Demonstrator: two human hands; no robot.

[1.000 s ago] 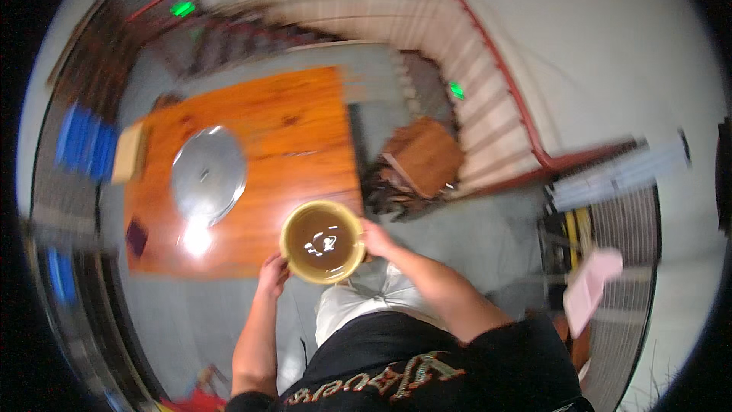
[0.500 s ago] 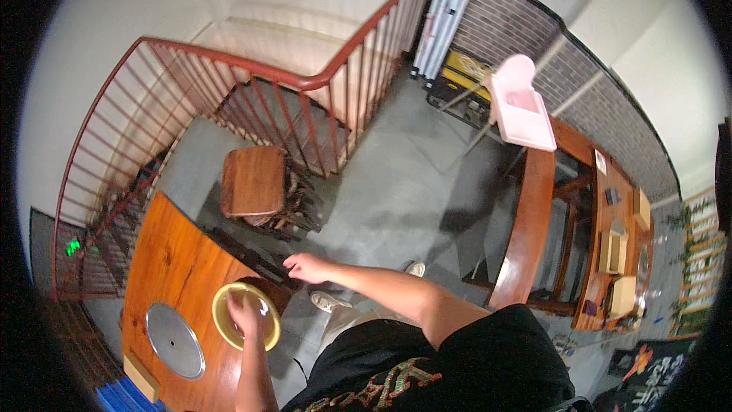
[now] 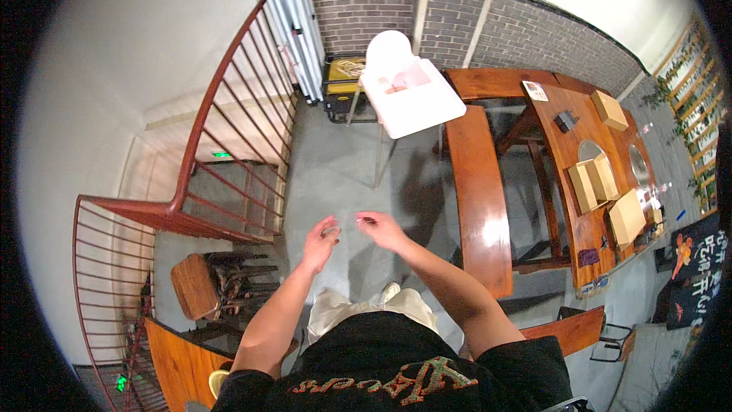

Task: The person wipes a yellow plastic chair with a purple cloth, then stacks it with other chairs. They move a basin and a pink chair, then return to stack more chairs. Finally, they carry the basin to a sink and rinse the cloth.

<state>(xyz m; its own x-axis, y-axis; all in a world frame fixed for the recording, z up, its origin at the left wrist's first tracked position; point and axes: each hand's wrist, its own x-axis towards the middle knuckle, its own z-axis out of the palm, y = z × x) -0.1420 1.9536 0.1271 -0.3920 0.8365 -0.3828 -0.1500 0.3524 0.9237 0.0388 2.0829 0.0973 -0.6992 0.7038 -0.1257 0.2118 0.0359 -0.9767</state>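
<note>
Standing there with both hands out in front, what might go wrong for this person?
The left hand and right hand are raised and seem empty, over bare floor. Risks, as guesses:
1. The stair railing stands close on the left; a careless step that way could end at the stairwell.
2. The wooden bench lies close on the right; a shin might hit it.
3. The white high chair ahead has thin legs that a foot could catch.

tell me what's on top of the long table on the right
On the table lie several tan boxes, a small dark box, a card and round metal plates set in the top. Its far end is too small and bent to make out.
</note>
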